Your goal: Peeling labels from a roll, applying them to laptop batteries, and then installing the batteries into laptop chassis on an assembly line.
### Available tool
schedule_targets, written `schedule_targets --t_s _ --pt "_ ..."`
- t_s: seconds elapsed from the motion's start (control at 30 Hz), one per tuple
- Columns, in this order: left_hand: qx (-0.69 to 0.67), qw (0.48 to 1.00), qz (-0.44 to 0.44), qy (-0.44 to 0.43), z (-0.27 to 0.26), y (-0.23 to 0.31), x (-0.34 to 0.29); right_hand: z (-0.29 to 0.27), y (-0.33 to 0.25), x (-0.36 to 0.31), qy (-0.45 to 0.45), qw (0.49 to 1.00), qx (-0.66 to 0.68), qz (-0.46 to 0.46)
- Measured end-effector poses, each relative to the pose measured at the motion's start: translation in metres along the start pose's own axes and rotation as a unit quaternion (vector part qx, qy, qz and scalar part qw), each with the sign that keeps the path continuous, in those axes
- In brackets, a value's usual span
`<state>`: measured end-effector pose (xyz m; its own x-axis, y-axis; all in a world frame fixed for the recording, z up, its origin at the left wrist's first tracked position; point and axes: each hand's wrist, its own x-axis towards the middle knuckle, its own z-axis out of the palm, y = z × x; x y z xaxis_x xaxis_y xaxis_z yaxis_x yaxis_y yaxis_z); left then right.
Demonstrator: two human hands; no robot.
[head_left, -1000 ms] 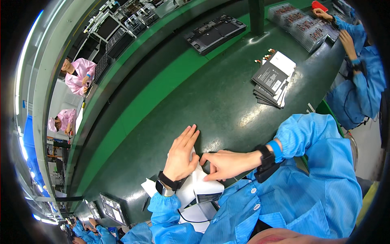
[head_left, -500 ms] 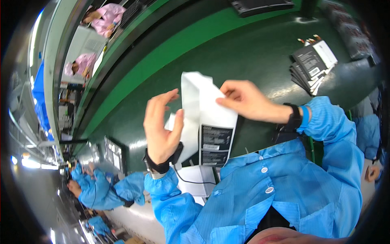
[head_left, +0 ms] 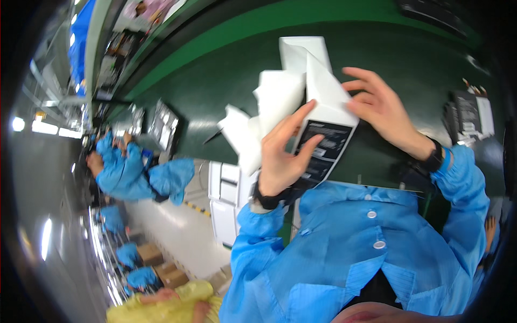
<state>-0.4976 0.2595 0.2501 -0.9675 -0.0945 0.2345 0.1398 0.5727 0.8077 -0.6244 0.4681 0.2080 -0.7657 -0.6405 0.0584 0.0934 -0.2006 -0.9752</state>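
Handling black-panelled sheet (head_left: 330, 123) | left grip (head_left: 283, 157): left side | right grip (head_left: 385, 112): right edge

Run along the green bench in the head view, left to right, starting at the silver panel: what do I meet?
Silver panel → thin dark stick → left hand → black label → right hand → stack of flat black packs.

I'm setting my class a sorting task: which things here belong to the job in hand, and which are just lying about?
Likely in the job:
left hand
right hand
white sheet
black printed panel

Seemingly lying about:
stacked dark packs, perhaps related
flat dark device
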Motion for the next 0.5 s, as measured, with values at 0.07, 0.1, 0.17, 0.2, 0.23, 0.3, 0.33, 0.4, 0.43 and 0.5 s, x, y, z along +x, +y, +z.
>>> schedule_targets --t_s 0.07,0.1,0.17,0.2,0.23,0.3,0.33,0.4,0.43,0.5 --pt "0.014 0.998 0.023 0.050 -0.005 0.014 -0.009 0.013 -0.014 -0.014 0.006 1.000 0.013 0.000" --pt "0.019 0.998 0.023 0.062 -0.006 0.016 -0.015 0.018 -0.014 -0.015 0.002 1.000 0.018 0.019" --pt "-0.003 0.994 0.030 0.109 -0.005 0.017 -0.021 0.024 -0.014 -0.017 -0.030 0.999 0.017 0.028" --pt "-0.001 0.992 0.032 0.122 -0.004 0.015 -0.024 0.026 -0.012 -0.019 -0.040 0.999 0.006 0.034" --pt "0.001 0.990 0.035 0.134 -0.004 0.013 -0.027 0.029 -0.010 -0.018 -0.045 0.998 0.008 0.038" --pt "-0.004 0.988 0.009 0.151 -0.005 0.013 -0.034 0.037 -0.007 -0.018 -0.057 0.998 -0.014 0.002" --pt "-0.011 0.986 -0.013 0.165 -0.005 0.013 -0.036 0.041 -0.009 -0.017 -0.058 0.998 -0.016 0.004" --pt "0.004 0.984 0.004 0.181 -0.009 0.008 -0.040 0.047 -0.013 -0.017 -0.069 0.995 -0.040 -0.054" --pt "0.021 0.980 0.023 0.195 -0.011 0.007 -0.042 0.047 -0.013 -0.018 -0.067 0.995 -0.044 -0.054" --pt "0.012 0.977 0.001 0.211 -0.013 0.008 -0.045 0.048 -0.009 -0.019 -0.082 0.987 -0.095 -0.095"
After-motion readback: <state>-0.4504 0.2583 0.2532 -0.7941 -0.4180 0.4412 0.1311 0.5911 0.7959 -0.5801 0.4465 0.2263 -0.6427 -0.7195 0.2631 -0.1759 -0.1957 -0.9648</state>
